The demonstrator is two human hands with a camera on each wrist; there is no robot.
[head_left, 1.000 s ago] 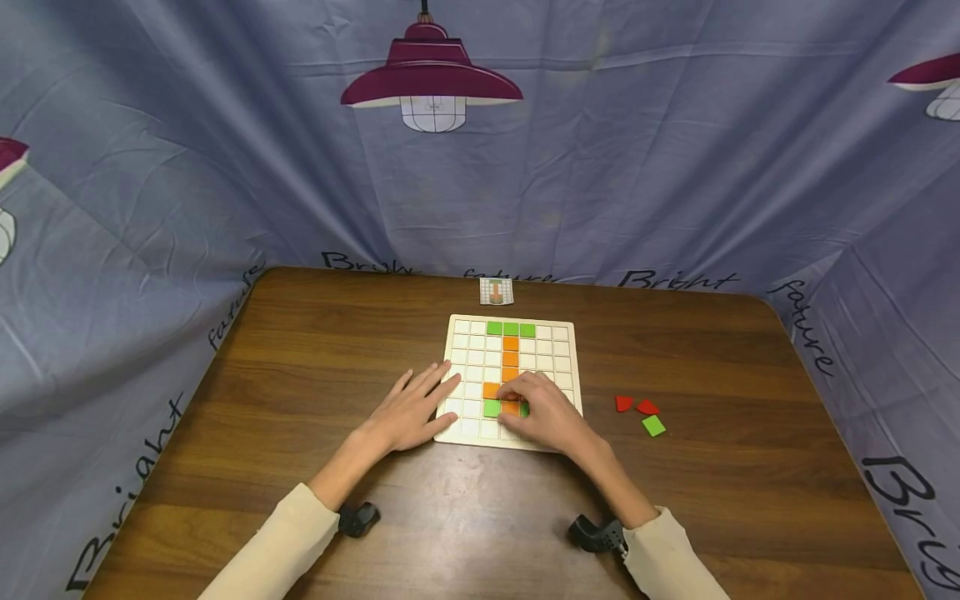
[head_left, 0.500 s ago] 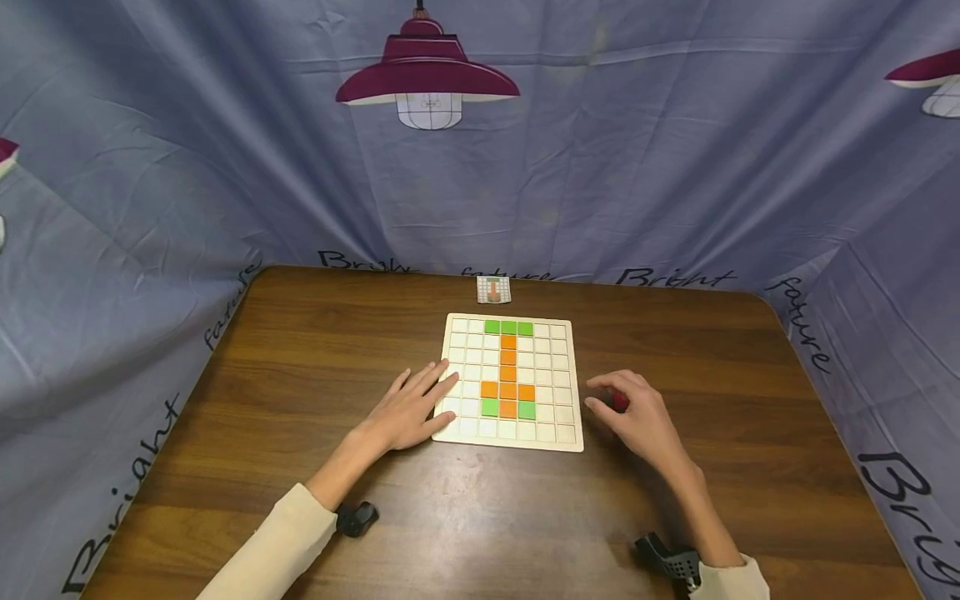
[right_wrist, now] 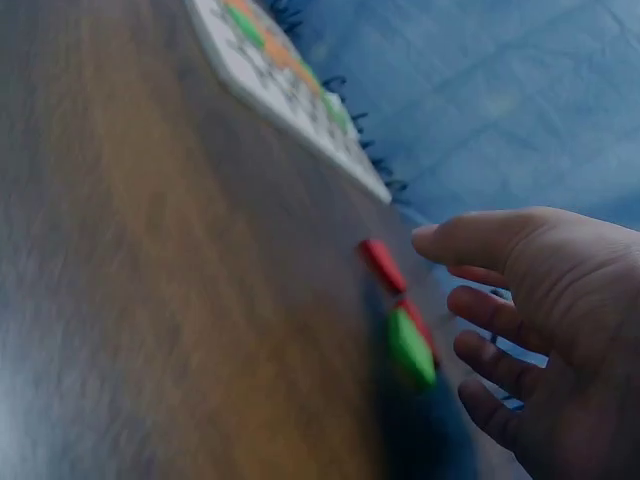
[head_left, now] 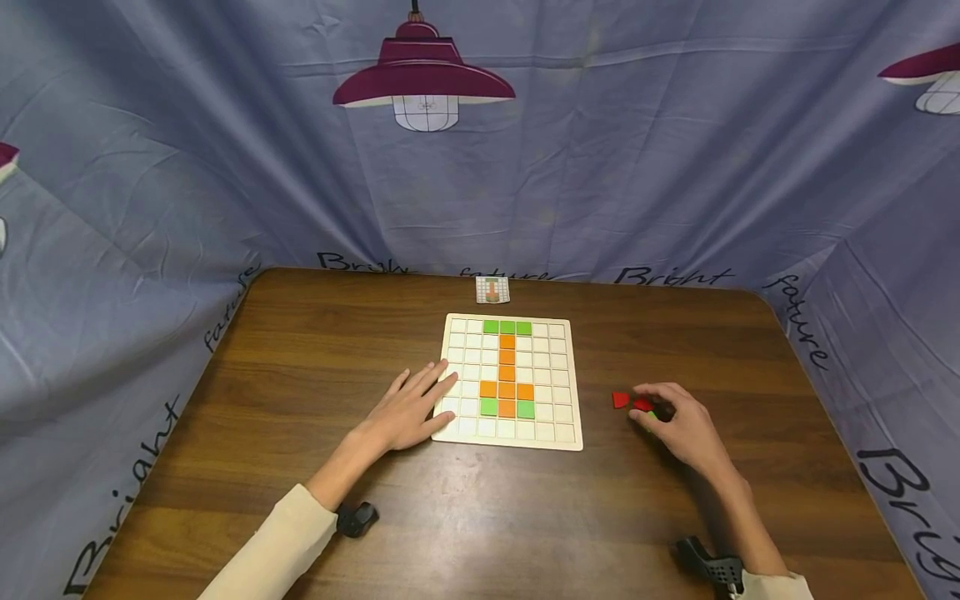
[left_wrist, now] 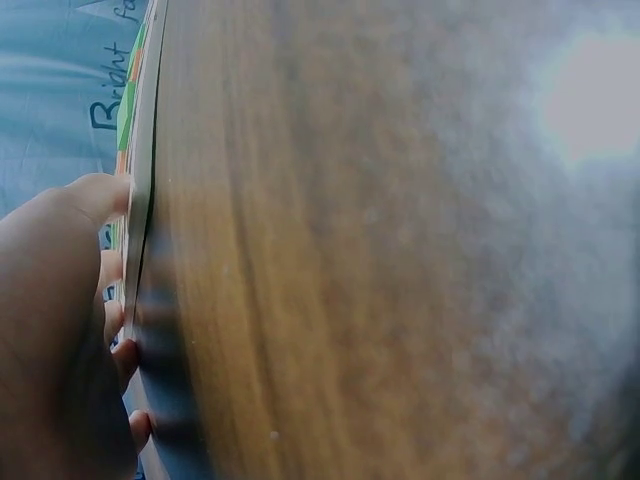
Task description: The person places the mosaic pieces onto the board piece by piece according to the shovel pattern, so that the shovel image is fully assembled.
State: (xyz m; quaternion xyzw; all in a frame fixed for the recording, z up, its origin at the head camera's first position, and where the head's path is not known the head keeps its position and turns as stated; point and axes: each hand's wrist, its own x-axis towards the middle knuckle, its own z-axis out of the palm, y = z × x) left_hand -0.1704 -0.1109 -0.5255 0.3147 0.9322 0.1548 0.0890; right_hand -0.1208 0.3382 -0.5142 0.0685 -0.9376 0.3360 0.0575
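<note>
My left hand [head_left: 405,417] rests with straight, spread fingers on the left edge of a pale gridded board [head_left: 555,358]. Green tiles [head_left: 507,327] form a row of three at the board's top. Below them runs a column of orange tiles [head_left: 507,357], with more orange and green squares beside its lower end. Off the board's right side, my right hand [head_left: 686,429] hovers with fingers and thumb apart over a loose green square tile [right_wrist: 411,350]. It holds nothing. Beside that tile lie two red pieces [head_left: 620,400], one partly behind the fingers in the head view.
A small printed card [head_left: 492,290] with a grid pattern lies behind the board. Everything sits on a brown wooden table [head_left: 337,333]. A blue-grey curtain [head_left: 600,167] with printed lamps and lettering hangs around the back and sides.
My right hand has left the lower middle of the board and moved right to the loose pieces. A second orange side tile and a green one now show where it was. My left hand stays put.
</note>
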